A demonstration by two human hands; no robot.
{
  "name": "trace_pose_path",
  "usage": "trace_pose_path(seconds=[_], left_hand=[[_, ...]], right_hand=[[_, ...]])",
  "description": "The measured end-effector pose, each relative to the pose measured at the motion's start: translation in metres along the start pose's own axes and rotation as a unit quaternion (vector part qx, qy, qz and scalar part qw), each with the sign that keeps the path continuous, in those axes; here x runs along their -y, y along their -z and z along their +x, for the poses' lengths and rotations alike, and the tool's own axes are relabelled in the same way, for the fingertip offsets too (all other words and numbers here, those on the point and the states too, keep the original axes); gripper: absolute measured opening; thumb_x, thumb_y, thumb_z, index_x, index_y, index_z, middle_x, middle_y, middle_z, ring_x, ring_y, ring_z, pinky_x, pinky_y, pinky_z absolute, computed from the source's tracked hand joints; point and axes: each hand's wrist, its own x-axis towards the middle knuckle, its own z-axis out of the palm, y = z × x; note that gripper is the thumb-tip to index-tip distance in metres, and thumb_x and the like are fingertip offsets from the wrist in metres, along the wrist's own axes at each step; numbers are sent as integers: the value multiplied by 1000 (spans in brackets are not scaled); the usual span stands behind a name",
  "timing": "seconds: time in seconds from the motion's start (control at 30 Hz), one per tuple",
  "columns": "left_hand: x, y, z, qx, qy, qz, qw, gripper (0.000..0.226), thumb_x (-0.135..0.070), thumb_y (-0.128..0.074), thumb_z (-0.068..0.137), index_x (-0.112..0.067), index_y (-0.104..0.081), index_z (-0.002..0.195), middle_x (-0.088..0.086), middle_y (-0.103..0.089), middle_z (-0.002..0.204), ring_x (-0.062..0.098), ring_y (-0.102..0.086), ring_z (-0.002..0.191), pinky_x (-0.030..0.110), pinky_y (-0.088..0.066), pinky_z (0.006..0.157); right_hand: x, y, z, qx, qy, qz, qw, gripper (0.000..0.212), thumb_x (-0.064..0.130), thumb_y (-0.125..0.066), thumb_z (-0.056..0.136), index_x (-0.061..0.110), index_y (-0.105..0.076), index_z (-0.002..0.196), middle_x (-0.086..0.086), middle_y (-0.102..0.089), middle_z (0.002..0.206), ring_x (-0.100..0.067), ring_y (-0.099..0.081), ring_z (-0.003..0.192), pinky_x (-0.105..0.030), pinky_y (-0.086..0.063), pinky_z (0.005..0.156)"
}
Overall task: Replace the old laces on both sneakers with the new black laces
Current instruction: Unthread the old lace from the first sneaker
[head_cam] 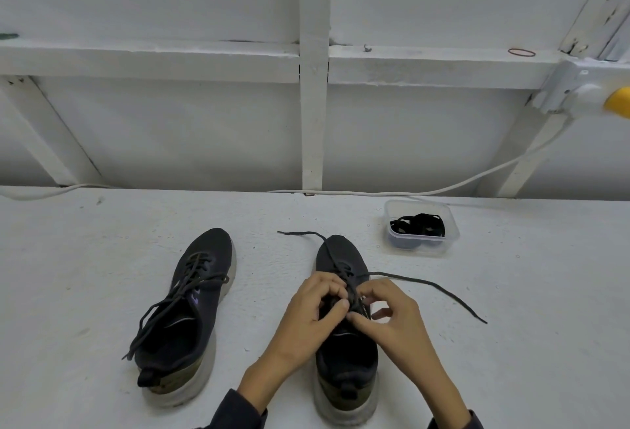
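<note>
At the lower centre of the frame, the left hand (317,309) and right hand (392,316) meet over the tongue of the right-hand sneaker (344,370). Their fingers (363,319) are curled and pinch its old lace (426,282) at the eyelets. Two loose ends of that lace trail over the white surface (85,275), one past the toe and one off to the right. Unlacing looks begun but not finished.

Left of centre, the left-hand sneaker (191,312) lies untied, the other old lace (160,309) apparently threaded throughout. The new black laces (417,224) sit bundled in a clear container (419,249) right of centre, near the wall. By my reading the task is at an early stage: both old laces must come out and both new ones go in.
</note>
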Motion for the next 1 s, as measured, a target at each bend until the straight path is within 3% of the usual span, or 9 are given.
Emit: trace_pose_path(seconds=[0.17, 0.37, 0.5, 0.57, 0.63, 0.73, 0.83, 0.9, 1.0], left_hand=[[-3, 10, 1, 19, -12, 26, 999, 11, -42, -54, 83, -33, -60, 85, -19, -55, 110, 7, -56, 110, 21, -47, 88], [-7, 10, 0, 49, 138, -174, 974, 28, -33, -54, 75, -6, -57, 82, -5, -60, 111, 10, -55, 110, 17, -41, 95], [-9, 15, 0, 70, 158, -208, 963, 36, -43, -58, 71, -9, -62, 83, -3, -62, 115, 12, -56, 112, 26, -39, 101], [-10, 18, 0, 63, 163, -232, 957, 48, -48, -59, 70, -9, -69, 98, 1, -65, 119, 17, -57, 116, 32, -40, 103], [-9, 23, 0, 42, 170, -281, 943, 55, -46, -63, 69, -10, -70, 111, 8, -68, 118, 20, -59, 116, 38, -42, 102], [-5, 28, -1, 10, 174, -359, 917, 39, -40, -69, 68, -11, -74, 93, 11, -69, 103, 21, -61, 107, 43, -46, 101], [-2, 26, -4, 7, 160, -401, 902, 21, -34, -67, 77, -15, -63, 70, 8, -62, 88, 20, -59, 93, 43, -46, 97], [-3, 24, -3, 7, 156, -420, 894, 20, -27, -63, 83, -13, -58, 69, 8, -57, 81, 20, -57, 85, 35, -49, 90], [-9, 23, 1, 23, 143, -442, 885, 12, -22, -62, 83, -13, -60, 75, 8, -53, 75, 20, -56, 81, 30, -50, 83]], right_hand=[[-2, -4, -2, -41, 18, 29, 999, 17, 41, -71, 65, 36, -69, 82, 12, -67, 95, -13, -65, 92, -26, -53, 68], [-3, -7, -2, -50, -39, 115, 991, 19, -2, -77, 78, 17, -72, 76, 6, -70, 95, -11, -66, 94, -18, -51, 70], [-1, -2, 3, -48, -105, 231, 966, 7, 9, -74, 80, 4, -70, 81, 1, -70, 105, -13, -63, 89, -23, -50, 74], [0, 4, 5, -51, -127, 276, 951, 25, 22, -72, 70, 2, -69, 84, -1, -70, 105, -13, -59, 86, -25, -45, 71], [3, 10, 6, -52, -147, 341, 927, 24, 20, -66, 69, 4, -70, 86, -2, -70, 98, -14, -57, 84, -29, -40, 68], [5, 19, 7, -52, -162, 429, 887, 9, 12, -64, 72, 13, -71, 77, -2, -64, 88, -13, -56, 78, -30, -36, 65], [6, 21, 6, -42, -178, 468, 864, 9, 10, -59, 76, 13, -64, 69, -2, -60, 79, -13, -49, 62, -27, -33, 57], [9, 19, 6, -29, -189, 467, 863, 8, 9, -53, 82, 11, -55, 74, -3, -60, 76, -13, -42, 52, -24, -31, 49], [11, 17, 8, -27, -183, 438, 880, 11, 6, -52, 87, 10, -58, 79, -2, -59, 74, -12, -37, 47, -23, -26, 46]])
